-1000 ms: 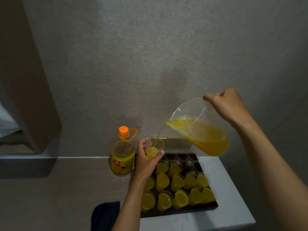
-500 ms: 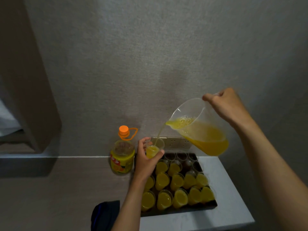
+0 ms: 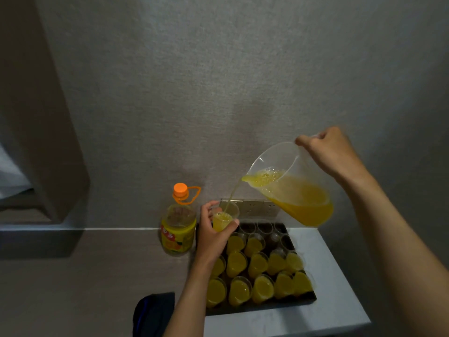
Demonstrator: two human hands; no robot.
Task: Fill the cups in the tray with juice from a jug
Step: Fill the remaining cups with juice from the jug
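Right hand (image 3: 332, 154) is gripping the jug (image 3: 294, 188), pouring into a cup (image 3: 223, 216) the left hand (image 3: 211, 237) is holding. Tray (image 3: 301, 299): near rows filled, several 12 o'clock cups (image 3: 261, 227) waiting empty.

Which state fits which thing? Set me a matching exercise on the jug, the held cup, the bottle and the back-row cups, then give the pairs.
Things:
1. jug
2. held cup
3. bottle
4. back-row cups

States:
A. standing capped beside the tray
B. empty in the tray
C. tilted and pouring, gripped by the right hand
D. lifted above the tray in the left hand, taking the stream

Pairs: 1-C, 2-D, 3-A, 4-B
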